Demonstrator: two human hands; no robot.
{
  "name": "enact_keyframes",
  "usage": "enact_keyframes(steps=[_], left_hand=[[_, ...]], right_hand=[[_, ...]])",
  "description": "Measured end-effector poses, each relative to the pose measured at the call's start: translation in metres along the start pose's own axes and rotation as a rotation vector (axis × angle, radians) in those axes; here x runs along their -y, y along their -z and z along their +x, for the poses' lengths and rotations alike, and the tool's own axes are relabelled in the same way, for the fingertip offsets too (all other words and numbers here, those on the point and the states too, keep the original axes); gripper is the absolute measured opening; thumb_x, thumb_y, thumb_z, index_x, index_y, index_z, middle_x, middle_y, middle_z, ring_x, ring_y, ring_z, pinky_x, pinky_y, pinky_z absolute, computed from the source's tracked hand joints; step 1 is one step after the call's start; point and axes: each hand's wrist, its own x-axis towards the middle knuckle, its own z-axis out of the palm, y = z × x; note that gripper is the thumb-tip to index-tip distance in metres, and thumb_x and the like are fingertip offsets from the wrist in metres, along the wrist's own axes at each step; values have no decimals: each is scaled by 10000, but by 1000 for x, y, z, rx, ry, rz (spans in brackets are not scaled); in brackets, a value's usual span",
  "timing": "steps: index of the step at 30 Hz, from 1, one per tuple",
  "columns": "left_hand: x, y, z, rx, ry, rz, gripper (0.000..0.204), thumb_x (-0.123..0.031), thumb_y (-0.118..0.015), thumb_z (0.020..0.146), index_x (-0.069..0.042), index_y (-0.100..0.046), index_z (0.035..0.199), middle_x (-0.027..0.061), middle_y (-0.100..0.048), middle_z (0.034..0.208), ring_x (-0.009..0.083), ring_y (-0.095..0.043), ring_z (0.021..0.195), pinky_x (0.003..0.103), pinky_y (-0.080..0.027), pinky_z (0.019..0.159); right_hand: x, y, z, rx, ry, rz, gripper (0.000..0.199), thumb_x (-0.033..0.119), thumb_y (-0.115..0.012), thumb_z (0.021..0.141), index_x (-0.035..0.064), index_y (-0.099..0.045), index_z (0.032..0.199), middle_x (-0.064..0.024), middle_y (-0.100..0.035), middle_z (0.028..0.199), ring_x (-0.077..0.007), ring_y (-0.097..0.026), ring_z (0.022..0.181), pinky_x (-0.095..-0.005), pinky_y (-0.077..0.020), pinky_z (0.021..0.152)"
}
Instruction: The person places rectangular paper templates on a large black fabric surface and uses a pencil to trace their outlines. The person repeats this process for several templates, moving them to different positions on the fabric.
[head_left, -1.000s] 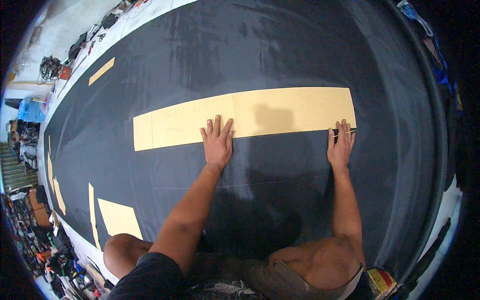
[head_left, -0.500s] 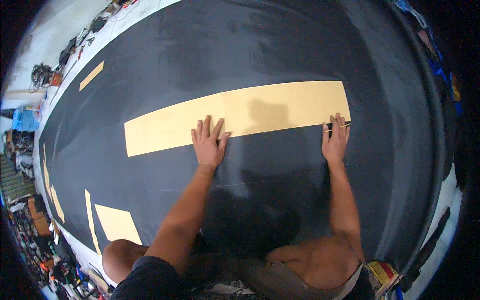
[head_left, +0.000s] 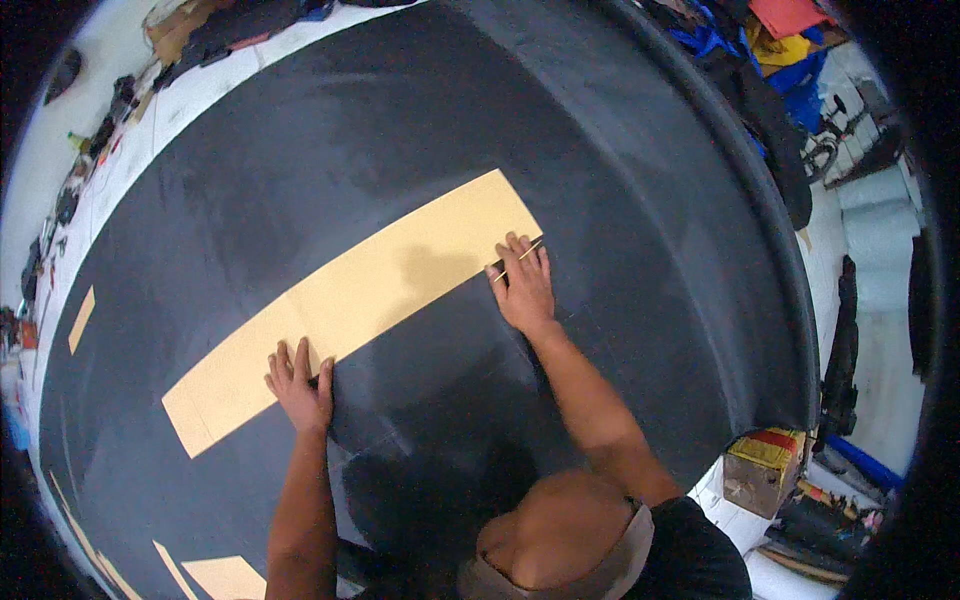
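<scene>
A long, slightly curved tan strip of thin card or paper [head_left: 350, 300] lies flat and slanting on a wide black sheet [head_left: 640, 350]. My left hand [head_left: 303, 390] rests with spread fingers on its lower edge, toward the left end, holding nothing. Near the right end, my right hand [head_left: 525, 292] touches the same edge with its fingers stretched forward. A thin yellowish stick [head_left: 533, 246] is held between those fingers; its exact kind is too small to tell. My head's shadow falls on the middle of the strip.
Smaller tan pieces lie on the sheet: a short strip [head_left: 82, 320] at left, and a wider piece [head_left: 228, 578] at lower left. A cardboard box [head_left: 755, 482] stands beyond the sheet at lower right. Colourful bundled material [head_left: 790, 50] is piled at upper right.
The view has turned to the right, so the strip and smaller pieces appear shifted left and more slanted. Both hands keep about the same places on the strip.
</scene>
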Motion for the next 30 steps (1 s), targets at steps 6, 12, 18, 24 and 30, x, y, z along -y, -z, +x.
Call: enact_keyframes(steps=[6, 12, 18, 24, 30], left_hand=[[1, 4, 2, 52, 7, 14, 587, -462, -705, 895, -217, -564, 1409, 178, -411, 1531, 448, -318, 1438, 642, -225, 1147], [-2, 10, 4, 87, -7, 9, 610, -469, -699, 897, -214, -535, 1426, 192, -412, 1520, 453, -323, 1431, 650, -240, 1138], [-11, 20, 12, 131, -23, -24, 656, -482, -693, 893, -223, -499, 1464, 228, -426, 1487, 448, -347, 1399, 592, -289, 1117], [-6, 24, 29, 279, -28, 75, 682, -515, -690, 871, -223, -498, 1456, 252, -445, 1436, 428, -380, 1365, 564, -338, 1083], [-25, 35, 55, 423, 40, 214, 727, -504, -738, 822, -229, -493, 1448, 191, -359, 1532, 417, -298, 1435, 719, -308, 1066]], right_hand=[[0, 1, -3, 16, -27, 52, 480, 382, -517, 1013, 65, -534, 1373, -165, -414, 1548, -338, -315, 1473, -545, -160, 1216], [1, -1, -4, -15, -28, 46, 459, 365, -542, 1003, 65, -551, 1350, -160, -445, 1525, -341, -338, 1459, -540, -175, 1211], [-4, 1, -4, -12, -18, 47, 462, 353, -553, 995, 60, -553, 1351, -173, -442, 1523, -351, -342, 1455, -561, -179, 1206], [-2, -4, 2, -88, 72, 22, 401, 316, -594, 978, 48, -576, 1276, -180, -486, 1479, -364, -400, 1411, -575, -221, 1182], [-13, -11, 7, -91, 92, -36, 431, 240, -677, 910, 48, -599, 1288, -199, -511, 1448, -383, -435, 1369, -572, -253, 1156]])
